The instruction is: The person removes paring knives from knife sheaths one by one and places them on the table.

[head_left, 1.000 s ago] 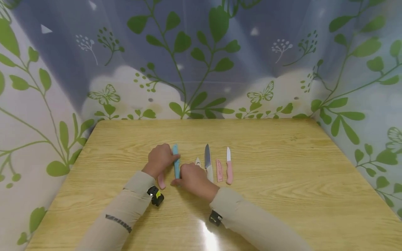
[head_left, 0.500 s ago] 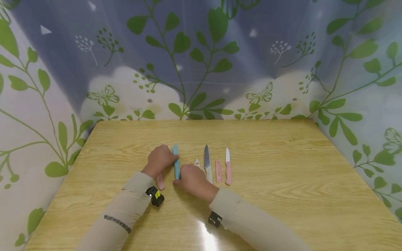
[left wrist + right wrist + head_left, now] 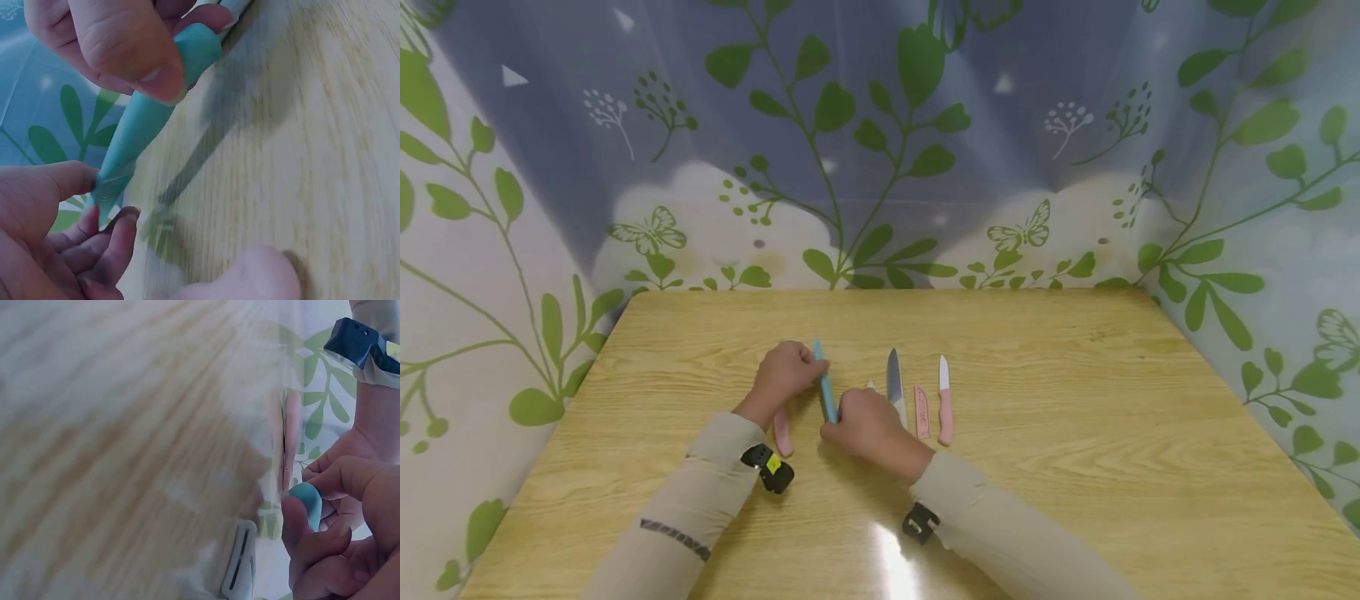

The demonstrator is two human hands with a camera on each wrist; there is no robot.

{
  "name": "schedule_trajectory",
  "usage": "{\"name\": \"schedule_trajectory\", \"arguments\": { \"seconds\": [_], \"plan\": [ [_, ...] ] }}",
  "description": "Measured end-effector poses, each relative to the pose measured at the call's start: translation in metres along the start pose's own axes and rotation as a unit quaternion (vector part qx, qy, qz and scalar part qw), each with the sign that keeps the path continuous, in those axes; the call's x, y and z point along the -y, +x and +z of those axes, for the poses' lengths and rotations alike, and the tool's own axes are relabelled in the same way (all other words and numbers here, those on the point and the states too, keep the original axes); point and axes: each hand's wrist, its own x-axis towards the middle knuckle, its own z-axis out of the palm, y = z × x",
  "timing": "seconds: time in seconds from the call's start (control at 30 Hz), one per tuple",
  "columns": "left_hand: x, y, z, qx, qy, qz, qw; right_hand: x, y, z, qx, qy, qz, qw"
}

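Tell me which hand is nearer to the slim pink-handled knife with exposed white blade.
Right. The right hand is left of that knife; the left hand is farther left.

Right hand (image 3: 347,565) pinching the rounded end of a teal handle (image 3: 307,501); just beyond, a left hand (image 3: 350,450) with a dark wrist camera (image 3: 356,342). Pale slotted piece (image 3: 242,559) lying on wood-grain table (image 3: 112,456).

The head view is bright, with 1 white glare patch (image 3: 897,562) low on the table (image 3: 1075,483). The 2 wrist views look duller and cooler; soft shadows (image 3: 203,159) darken the left one's tabletop, while the right is hazy.
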Motion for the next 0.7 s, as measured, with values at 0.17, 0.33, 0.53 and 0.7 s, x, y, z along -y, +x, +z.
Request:
{"name": "schedule_trajectory", "arguments": {
  "seconds": [0.17, 0.33, 0.53, 0.7],
  "plan": [
    [0.0, 0.003, 0.001, -0.003, -0.046, 0.014, 0.9988, -0.001, -0.002, -0.005, 0.002, 0.014, -0.01, 1.0],
    [-0.002, 0.004, 0.0, -0.006, -0.085, 0.038, 0.9956, -0.004, -0.004, -0.011, -0.02, 0.026, -0.05, 0.998],
    [-0.006, 0.0, -0.003, 0.0, -0.135, 0.062, 0.9889, -0.011, -0.005, -0.016, -0.028, 0.064, -0.089, 0.994],
    [-0.011, -0.003, -0.003, 0.007, -0.175, 0.068, 0.9822, -0.016, -0.008, -0.02, -0.015, 0.12, -0.098, 0.988]
  ]
}}
